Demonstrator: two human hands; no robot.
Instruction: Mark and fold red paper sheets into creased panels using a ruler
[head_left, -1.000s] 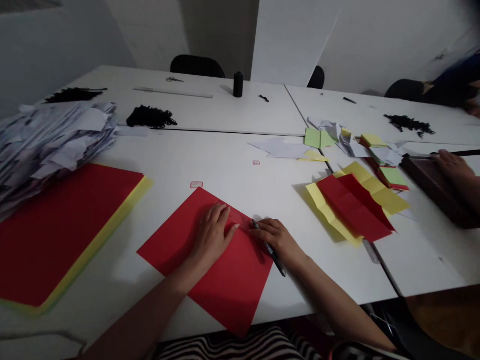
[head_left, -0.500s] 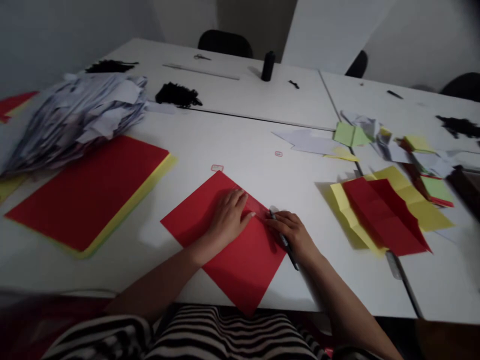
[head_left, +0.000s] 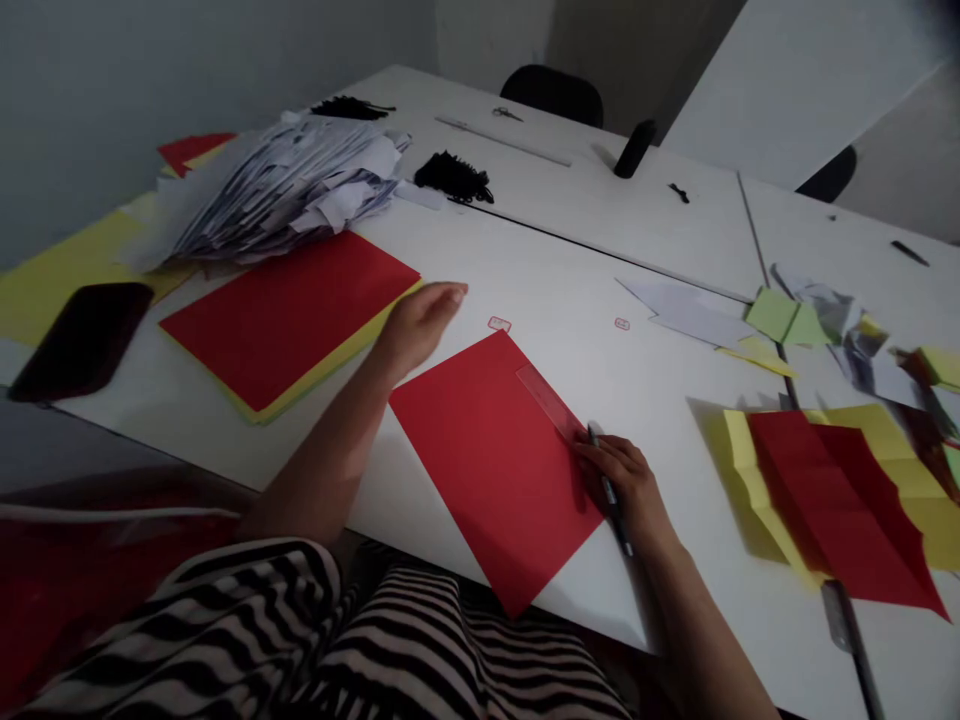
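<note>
My right hand (head_left: 621,482) grips a dark pen (head_left: 613,500) at the right corner of a red sheet of paper (head_left: 487,450). Its fingertips also touch the end of a clear ruler (head_left: 551,402), which lies along the sheet's upper right edge. My left hand (head_left: 421,325) is off the sheet, between it and a stack of red, yellow and green paper (head_left: 292,320). Its fingers are stretched out close together, and nothing shows in them.
A heap of white papers (head_left: 285,190) and a dark phone-like object (head_left: 82,340) lie at left. Folded red and yellow sheets (head_left: 832,500) are at right, near paper scraps (head_left: 697,305). Farther back are black yarn-like bundles (head_left: 454,178), scissors (head_left: 507,114) and a black bottle (head_left: 635,150).
My left hand has lifted off the red sheet and ruler and moved left towards the paper stack. The right hand stays at the sheet's corner with the pen. My view has turned left.
</note>
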